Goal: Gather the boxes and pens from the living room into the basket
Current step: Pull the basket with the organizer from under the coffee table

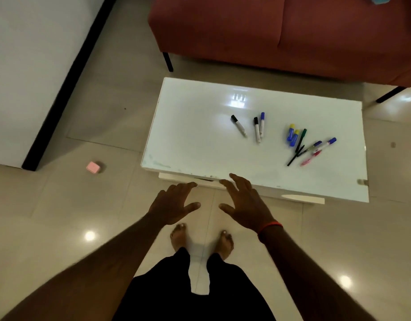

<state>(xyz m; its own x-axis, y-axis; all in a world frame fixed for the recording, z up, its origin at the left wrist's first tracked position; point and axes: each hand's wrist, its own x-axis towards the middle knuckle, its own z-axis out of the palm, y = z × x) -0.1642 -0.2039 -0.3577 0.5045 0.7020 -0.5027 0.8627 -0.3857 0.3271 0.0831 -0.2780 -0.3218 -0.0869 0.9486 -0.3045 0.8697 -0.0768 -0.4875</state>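
One red sofa [292, 31] stands behind the white desk [195, 140]. The left hand [174, 205] and right hand [244, 202] hover at its near edge, fingers spread, holding nothing. Pens [257, 132] lie on the desk: three mid-top, a crossed heap [301, 141] to the right. They look light, stiff and likely to roll, so pinch mid-barrel. A small pink box [93, 167] sits on the floor, well left; no basket shows.

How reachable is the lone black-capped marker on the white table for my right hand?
Probably yes: the right hand hovers open and empty at the white table's near edge, and the black-capped marker lies alone on the bare top, with nothing between them.
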